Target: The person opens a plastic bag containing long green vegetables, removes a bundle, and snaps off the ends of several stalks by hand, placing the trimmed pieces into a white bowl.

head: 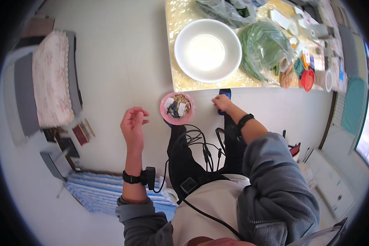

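My left hand (pixel 133 120) hangs in the air over the floor, left of a pink basin (pixel 163 103) that holds brown bits and white and dark scraps. Its fingers are loosely curled with nothing seen between them. My right hand (pixel 223 103) is below the table's front edge, its fingers bent inward; whether it holds something small cannot be told. Beyond the hands a large pale metal bowl (pixel 208 50) stands on the table with a bright, whitish bottom. Right of the bowl lies a clear plastic bag of long green vegetables (pixel 261 46).
The table (pixel 203 86) has a shiny yellow patterned cover. Another plastic bag (pixel 230 13), a red plastic basket (pixel 307 80) and a white cup (pixel 328 80) stand on it. Black cables (pixel 204 147) hang between my legs. A sofa with a floral cover (pixel 52 80) is at the left.
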`<state>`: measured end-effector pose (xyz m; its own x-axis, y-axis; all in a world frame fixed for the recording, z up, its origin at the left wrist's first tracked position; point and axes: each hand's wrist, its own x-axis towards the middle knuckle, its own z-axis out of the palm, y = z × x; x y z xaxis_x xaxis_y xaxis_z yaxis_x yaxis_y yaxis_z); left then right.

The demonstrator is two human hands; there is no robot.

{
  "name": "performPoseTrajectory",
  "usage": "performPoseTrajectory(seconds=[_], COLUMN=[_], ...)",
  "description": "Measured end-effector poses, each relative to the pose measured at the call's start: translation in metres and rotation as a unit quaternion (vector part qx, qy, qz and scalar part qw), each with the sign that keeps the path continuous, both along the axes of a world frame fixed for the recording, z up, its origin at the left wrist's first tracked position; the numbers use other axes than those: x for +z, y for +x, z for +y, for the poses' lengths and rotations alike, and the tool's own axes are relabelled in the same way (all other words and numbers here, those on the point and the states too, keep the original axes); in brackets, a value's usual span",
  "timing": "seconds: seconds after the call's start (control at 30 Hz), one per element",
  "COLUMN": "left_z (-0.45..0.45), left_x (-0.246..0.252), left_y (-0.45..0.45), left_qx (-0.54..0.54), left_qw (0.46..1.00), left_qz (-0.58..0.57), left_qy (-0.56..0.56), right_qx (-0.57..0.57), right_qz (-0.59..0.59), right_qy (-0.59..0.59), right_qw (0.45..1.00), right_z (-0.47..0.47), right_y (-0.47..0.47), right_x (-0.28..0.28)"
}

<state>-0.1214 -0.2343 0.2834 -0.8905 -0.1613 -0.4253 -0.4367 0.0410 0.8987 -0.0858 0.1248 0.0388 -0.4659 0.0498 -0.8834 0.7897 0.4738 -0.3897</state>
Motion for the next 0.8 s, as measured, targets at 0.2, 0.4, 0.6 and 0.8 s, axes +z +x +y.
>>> performPoseTrajectory(seconds=[0.2,0.4,0.6,0.8], left_z=[0.056,0.064,0.077,0.107], left_x=[-0.029,-0.073,-0.130,-0.188], left_y=[0.042,0.108,0.181,0.229], left_qx=[0.133,0.164,0.269,0.356], left_qw=[0.990,0.986,0.961,0.933], left_qz=[0.032,0.018,0.003,0.019], left_qy=[-0.019,-0.009,0.063,0.053], right_qx=[0.224,0.320,0.367,0.426], right_qz=[-0.023,0.031,-0.035,-0.021], right_qy=[-0.009,0.057,0.053,0.009], right_qw=[0.974,0.945,0.928,0.904], right_z=[-0.016,-0.007,-0.003,-0.038], right_y=[-0.007,0.015,0.043,0.051], right_x=[-0.069,-0.114,-0.169,-0.242])
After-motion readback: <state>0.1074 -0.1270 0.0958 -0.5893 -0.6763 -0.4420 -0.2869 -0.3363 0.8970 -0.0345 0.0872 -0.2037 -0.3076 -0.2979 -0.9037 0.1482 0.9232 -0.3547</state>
